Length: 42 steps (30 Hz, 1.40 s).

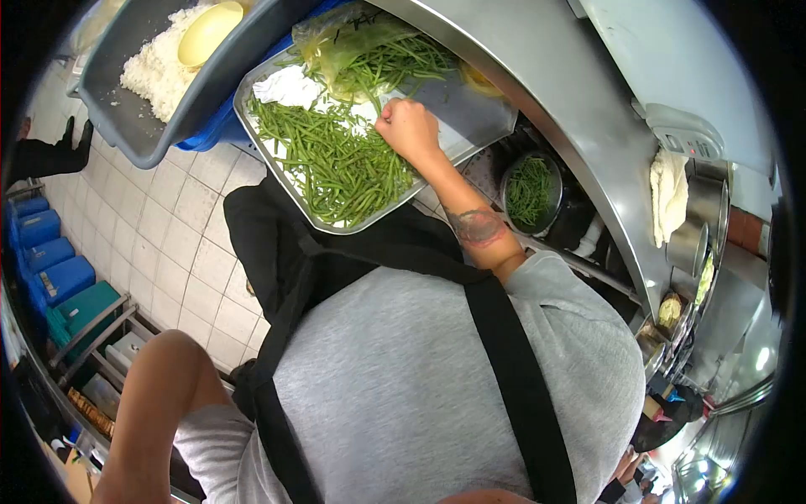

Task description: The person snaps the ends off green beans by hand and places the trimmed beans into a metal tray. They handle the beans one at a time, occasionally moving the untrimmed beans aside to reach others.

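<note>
My right hand [409, 130] is over the middle of a metal tray [315, 223], back of the hand up and fingers curled closed. Whatever they pinch, if anything, is hidden from above. Just to its left and below lies a wide heap of green beans [336, 164]. Beyond the hand, more beans spill from a clear yellowish plastic bag [332, 63]. A crumpled white sheet [290, 88] shows at the tray's far left. My left arm is bent with the elbow raised at lower left, and its hand is out of view.
A grey tub [147, 155] holding white rice [155, 80] and a yellow bowl [210, 35] stands left of the tray. A pot [557, 197] of green beans sits under the steel counter [579, 109]. Blue containers [63, 277] line the left. Another person's dark-clothed legs [50, 160] show there.
</note>
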Tool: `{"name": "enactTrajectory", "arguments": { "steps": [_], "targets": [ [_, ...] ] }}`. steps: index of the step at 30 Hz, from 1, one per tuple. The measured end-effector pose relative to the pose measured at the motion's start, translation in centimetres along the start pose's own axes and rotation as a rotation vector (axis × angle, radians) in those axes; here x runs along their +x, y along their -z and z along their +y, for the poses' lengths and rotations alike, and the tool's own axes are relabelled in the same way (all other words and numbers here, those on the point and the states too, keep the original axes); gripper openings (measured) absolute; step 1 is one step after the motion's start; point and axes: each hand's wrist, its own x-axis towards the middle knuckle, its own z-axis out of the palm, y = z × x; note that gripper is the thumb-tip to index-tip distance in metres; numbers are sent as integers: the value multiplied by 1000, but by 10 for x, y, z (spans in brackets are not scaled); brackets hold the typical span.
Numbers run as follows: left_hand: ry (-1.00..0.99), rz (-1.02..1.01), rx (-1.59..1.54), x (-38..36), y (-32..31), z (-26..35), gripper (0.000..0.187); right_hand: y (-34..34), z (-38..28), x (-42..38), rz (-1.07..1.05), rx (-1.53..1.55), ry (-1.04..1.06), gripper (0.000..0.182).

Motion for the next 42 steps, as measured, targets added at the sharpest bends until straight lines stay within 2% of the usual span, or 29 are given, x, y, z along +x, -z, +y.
{"name": "enactTrajectory", "arguments": {
  "steps": [5, 10, 11, 12, 13, 15, 17, 18, 21, 26, 29, 31, 32, 34, 35, 37, 38, 40, 42],
  "targets": [
    [121, 36, -53, -36, -4, 0, 60, 7, 4, -6, 67, 2, -15, 15],
    [924, -390, 29, -143, -68, 23, 15, 37, -8, -20, 56, 71, 71, 13],
    [933, -857, -52, -158, -76, 25, 23, 44, -14, -24, 46, 166, 124, 10],
    [1027, -975, -163, -182, -91, 34, 25, 51, -19, -27, 35, 259, 178, 7],
    [1060, -1021, -167, -208, -103, 44, 28, 56, -24, -30, 29, 267, 189, 7],
    [1050, -1050, -210, -263, -113, 56, 31, 66, -35, -33, 29, 307, 388, 5],
    [1063, -1118, -169, -277, -116, 59, 28, 72, -44, -35, 42, 325, 432, 6],
    [1055, -1128, -195, -282, -116, 58, 19, 73, -46, -36, 49, 351, 443, 7],
    [1133, -1100, -216, -285, -114, 59, 11, 70, -46, -33, 41, 407, 430, 7],
    [1210, -1090, -231, -289, -107, 57, 12, 63, -47, -28, -10, 445, 445, 10],
    [1307, -1054, -284, -291, -104, 55, 12, 57, -48, -27, -85, 547, 353, 10],
    [1358, -962, -376, -295, -102, 55, 11, 44, -42, -25, -327, 1056, 57, 10],
    [1357, -961, -375, -297, -102, 55, 11, 44, -43, -24, -328, 1055, 59, 10],
    [1666, -858, -452, -301, -100, 57, 12, 44, -45, -24, -458, 1300, -80, 13],
    [1669, -855, -452, -302, -99, 57, 12, 43, -45, -24, -460, 1297, -80, 13],
    [1805, -652, -476, -304, -96, 55, 13, 39, -42, -23, -439, 1060, -23, 19],
    [1806, -639, -470, -304, -94, 53, 13, 37, -40, -23, -443, 1059, -21, 19],
    [1807, -599, -467, -304, -91, 51, 13, 32, -35, -24, -617, 637, 100, 25],
    [1797, -575, -451, -304, -90, 50, 14, 30, -38, -31, -707, 715, 92, 26]
  ]
}}
